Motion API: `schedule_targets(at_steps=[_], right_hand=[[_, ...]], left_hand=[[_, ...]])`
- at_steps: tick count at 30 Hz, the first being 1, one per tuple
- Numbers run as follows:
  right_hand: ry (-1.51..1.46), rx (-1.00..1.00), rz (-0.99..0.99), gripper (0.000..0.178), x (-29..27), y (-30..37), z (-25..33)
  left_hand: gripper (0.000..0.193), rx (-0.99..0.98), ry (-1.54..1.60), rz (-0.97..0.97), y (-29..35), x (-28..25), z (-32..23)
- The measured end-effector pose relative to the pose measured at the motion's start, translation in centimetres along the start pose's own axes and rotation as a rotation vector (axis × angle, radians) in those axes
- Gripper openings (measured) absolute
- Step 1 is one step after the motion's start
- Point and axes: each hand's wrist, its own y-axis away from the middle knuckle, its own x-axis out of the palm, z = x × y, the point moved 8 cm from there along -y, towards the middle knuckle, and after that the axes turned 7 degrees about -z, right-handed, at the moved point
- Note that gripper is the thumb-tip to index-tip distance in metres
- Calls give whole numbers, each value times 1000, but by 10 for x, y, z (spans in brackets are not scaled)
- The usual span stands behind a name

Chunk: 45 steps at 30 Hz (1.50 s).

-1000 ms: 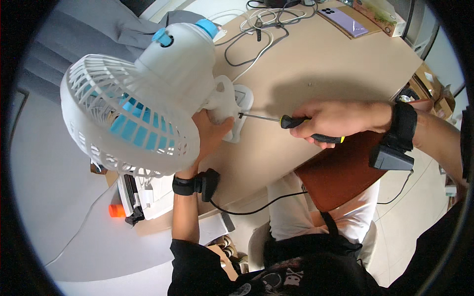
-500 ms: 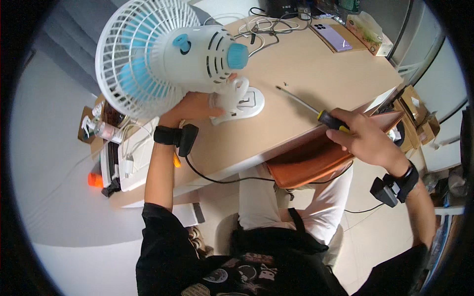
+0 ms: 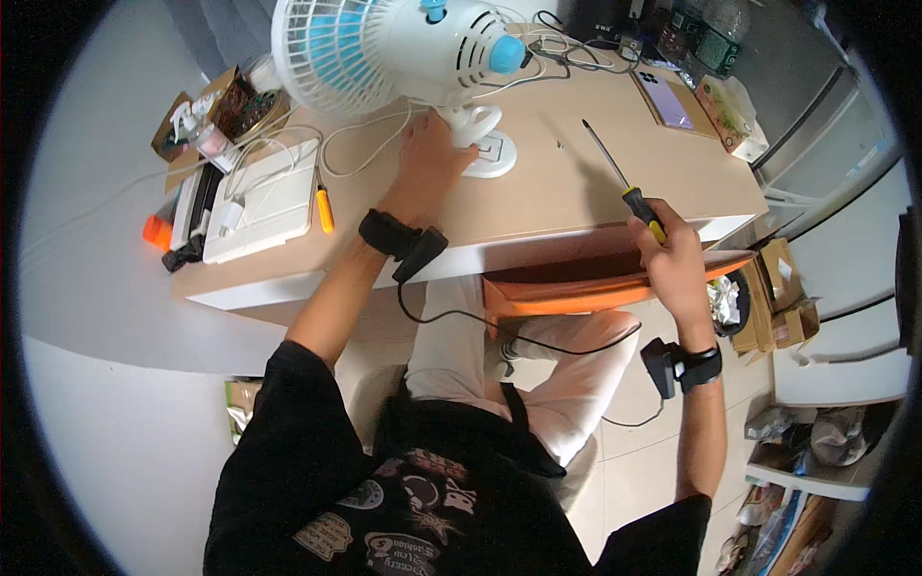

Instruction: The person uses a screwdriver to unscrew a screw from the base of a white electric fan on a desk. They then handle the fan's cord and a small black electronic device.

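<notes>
A white desk fan [image 3: 432, 53] with pale blue blades and a blue rear knob stands on its small white base [image 3: 492, 158] near the far side of the desk. My left hand [image 3: 434, 154] is closed round the lower stand, thumb by the base; part of the grip is hidden behind the hand. To the right, my right hand [image 3: 674, 254] grips a screwdriver [image 3: 639, 206] by its black and yellow handle. Its metal shaft points away from me over the desk, apart from the fan. A small dark bit [image 3: 560, 145] lies on the desk between them.
An orange drawer [image 3: 567, 296] stands pulled out above my lap. Left on the desk are a yellow-handled tool [image 3: 325, 209], a white panel [image 3: 259, 216] and a spray bottle [image 3: 206, 139]. Cables [image 3: 576, 58], a purple phone [image 3: 665, 101] and a tissue pack [image 3: 730, 120] lie farther back.
The view has shifted, with more of the desk's left side showing. The fan sits farther from me, my left hand still on its stand. The screwdriver has swung to point more directly away.
</notes>
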Motion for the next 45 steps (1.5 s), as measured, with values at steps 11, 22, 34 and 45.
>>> schedule_targets(at_steps=[11, 22, 34, 45], right_hand=[[27, -61, -101, 27, -5, 4, 7], [57, -74, -150, 24, -8, 9, 12], [50, -81, -172, 24, -8, 10, 13], [56, -110, -205, 23, -12, 12, 15]], left_hand=[[58, 191, 476, 581, -11, -6, -14], [61, 279, 105, 692, -31, -17, -3], [71, -253, 270, 312, 5, -39, -21], [73, -91, 263, 462, -27, -47, 29]])
